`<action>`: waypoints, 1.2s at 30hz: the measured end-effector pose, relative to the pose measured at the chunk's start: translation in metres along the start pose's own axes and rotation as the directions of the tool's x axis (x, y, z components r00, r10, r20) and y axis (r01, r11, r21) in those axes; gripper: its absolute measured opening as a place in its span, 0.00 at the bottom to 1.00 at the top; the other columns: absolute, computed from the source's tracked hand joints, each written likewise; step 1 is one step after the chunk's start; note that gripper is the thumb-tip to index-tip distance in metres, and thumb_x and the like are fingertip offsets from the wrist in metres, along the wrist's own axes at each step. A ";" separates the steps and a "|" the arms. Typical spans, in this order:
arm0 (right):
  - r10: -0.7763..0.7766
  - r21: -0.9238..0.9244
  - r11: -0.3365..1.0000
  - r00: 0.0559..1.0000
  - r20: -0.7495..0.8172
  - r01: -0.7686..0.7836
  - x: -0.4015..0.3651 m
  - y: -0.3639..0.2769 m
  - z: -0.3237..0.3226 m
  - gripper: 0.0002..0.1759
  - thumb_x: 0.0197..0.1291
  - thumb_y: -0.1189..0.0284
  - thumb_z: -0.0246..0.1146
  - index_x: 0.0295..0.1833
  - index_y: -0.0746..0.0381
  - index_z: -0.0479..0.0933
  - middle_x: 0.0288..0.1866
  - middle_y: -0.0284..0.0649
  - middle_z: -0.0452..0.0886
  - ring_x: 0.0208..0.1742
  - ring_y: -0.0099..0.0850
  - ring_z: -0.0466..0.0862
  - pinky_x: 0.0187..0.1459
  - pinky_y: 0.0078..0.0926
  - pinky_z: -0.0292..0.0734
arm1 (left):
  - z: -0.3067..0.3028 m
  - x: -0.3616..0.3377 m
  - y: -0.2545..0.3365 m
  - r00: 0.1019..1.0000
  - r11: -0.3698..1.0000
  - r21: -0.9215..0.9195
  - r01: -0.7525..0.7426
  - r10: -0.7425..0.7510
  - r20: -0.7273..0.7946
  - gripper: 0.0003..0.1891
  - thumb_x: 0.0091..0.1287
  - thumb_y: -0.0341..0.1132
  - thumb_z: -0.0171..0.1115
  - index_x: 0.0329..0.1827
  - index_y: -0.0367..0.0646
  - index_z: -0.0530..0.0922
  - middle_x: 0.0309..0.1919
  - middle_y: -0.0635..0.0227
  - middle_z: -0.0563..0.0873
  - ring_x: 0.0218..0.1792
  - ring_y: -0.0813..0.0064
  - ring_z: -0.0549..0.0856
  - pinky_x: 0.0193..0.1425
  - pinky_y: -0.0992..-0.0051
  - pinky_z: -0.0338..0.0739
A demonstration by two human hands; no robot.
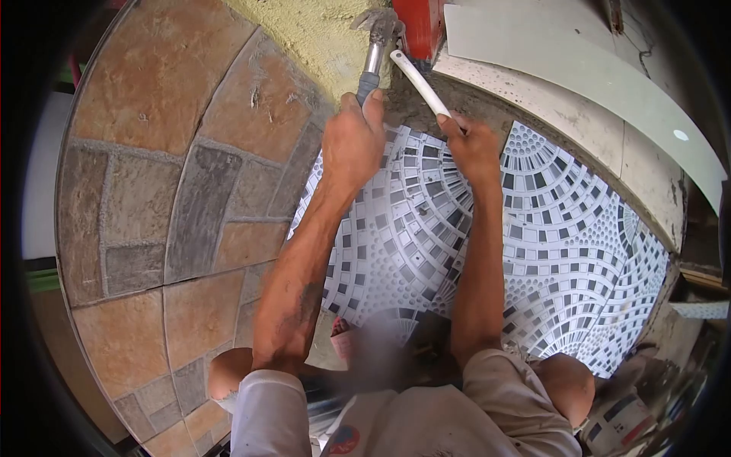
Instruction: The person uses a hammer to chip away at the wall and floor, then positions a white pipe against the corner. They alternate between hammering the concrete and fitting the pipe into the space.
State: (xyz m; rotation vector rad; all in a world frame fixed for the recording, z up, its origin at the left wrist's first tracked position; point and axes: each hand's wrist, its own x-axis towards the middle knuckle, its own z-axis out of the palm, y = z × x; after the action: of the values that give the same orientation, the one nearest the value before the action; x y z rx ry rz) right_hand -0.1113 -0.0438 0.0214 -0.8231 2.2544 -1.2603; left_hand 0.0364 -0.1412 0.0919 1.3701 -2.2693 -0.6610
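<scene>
My left hand (354,145) is closed around the grey grip of a claw hammer (375,57), its head up beside the yellow wall corner. My right hand (472,145) grips a white bar with a hole at its tip (420,82), which slants up and left so that the tip lies close to the hammer head. The bar's lower end is hidden in the fist. Beneath both forearms lies a mosaic-patterned floor tile (392,221) in white, grey and black. A second patterned tile (560,228) adjoins it on the right.
Orange and grey stone-look tiles (190,167) cover the surface at left. Rough yellow wall (301,38) and a red post (420,27) stand at the top. A pale ledge (563,107) curves along the right. Bare cement (491,110) shows beyond the tiles. A bag (620,423) sits lower right.
</scene>
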 end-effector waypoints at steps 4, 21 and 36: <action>0.008 0.029 1.000 1.000 0.028 -0.008 0.000 -0.005 0.000 0.26 0.63 0.54 0.64 0.53 0.66 0.83 0.40 0.62 0.83 0.40 0.51 0.85 0.44 0.39 0.78 | 0.007 0.006 -0.012 0.999 0.998 0.057 0.033 -0.034 0.026 0.27 0.75 0.51 0.47 0.42 0.27 0.75 0.32 0.29 0.82 0.39 0.30 0.82 0.47 0.46 0.75; -0.007 0.035 0.999 1.000 0.014 0.006 -0.008 0.005 -0.001 0.26 0.64 0.54 0.63 0.53 0.67 0.82 0.39 0.62 0.82 0.42 0.57 0.84 0.46 0.44 0.76 | 0.005 -0.002 -0.009 0.999 0.998 0.027 -0.048 0.048 -0.003 0.25 0.75 0.49 0.49 0.40 0.29 0.74 0.28 0.32 0.81 0.34 0.31 0.82 0.40 0.46 0.75; -0.085 0.098 0.991 0.996 -0.017 0.086 0.000 0.009 0.013 0.25 0.63 0.54 0.65 0.53 0.66 0.83 0.26 0.54 0.82 0.28 0.43 0.84 0.36 0.39 0.76 | -0.009 -0.010 0.004 0.995 0.993 -0.098 -0.062 0.053 -0.086 0.23 0.76 0.48 0.49 0.39 0.31 0.71 0.25 0.34 0.82 0.30 0.33 0.83 0.35 0.46 0.75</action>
State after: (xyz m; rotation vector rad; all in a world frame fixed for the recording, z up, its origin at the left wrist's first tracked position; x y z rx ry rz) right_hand -0.1057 -0.0480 0.0070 -0.8857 2.1677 -1.4081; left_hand 0.0430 -0.1325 0.1011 1.2568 -2.1711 -0.6774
